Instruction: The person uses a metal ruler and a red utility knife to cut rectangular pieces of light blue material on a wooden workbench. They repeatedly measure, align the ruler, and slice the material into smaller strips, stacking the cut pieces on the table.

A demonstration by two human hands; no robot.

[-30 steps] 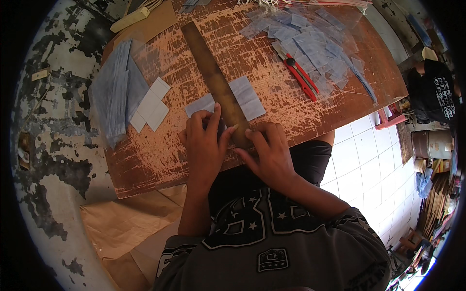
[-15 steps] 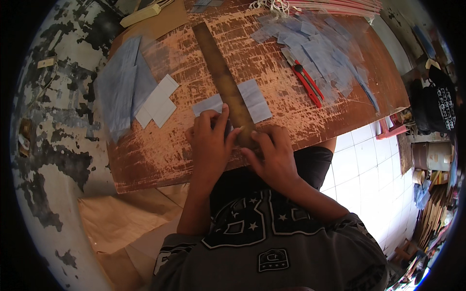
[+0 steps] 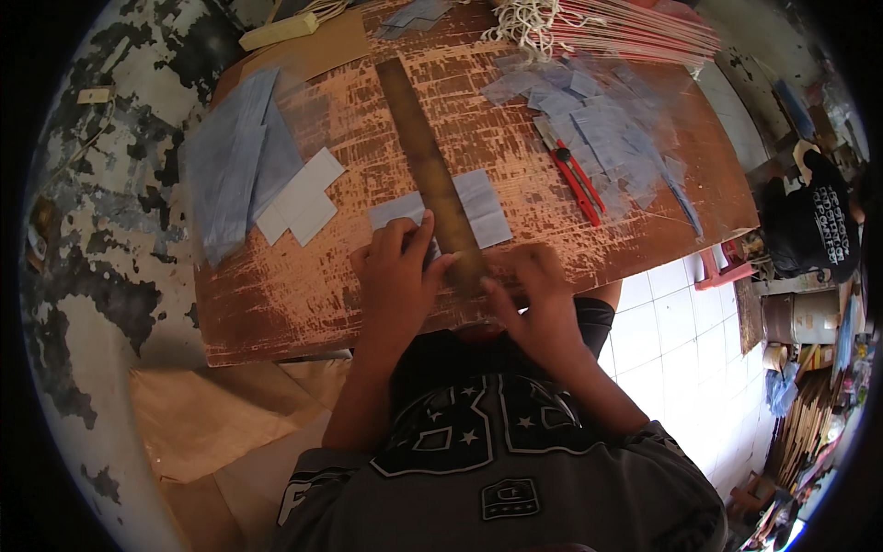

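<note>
Scuffed brown counter, crowded along its far side and both flanks. Far left: pale power strip on a cardboard sheet. Far right: bundle of red sticks with white cords. Left flank: long bluish sheets, white cut pieces beside them. Right flank: loose heap of clear-blue pieces; red cutter at its near side, the closest obstacle to the right hand.

Mid-counter: long brown strip lying slantwise over grey-blue sheet material, which shows on both sides. Left hand at the strip's near left side; forefinger and thumb spread, forefinger on the sheet. Right hand blurred, thumb by the strip's near end; cannot tell whether its fingers pinch.

Near edge passes just under the wrists. Scuffed surface shows between strip and cutter, and between strip and white pieces. White tiled floor beyond the right edge.
</note>
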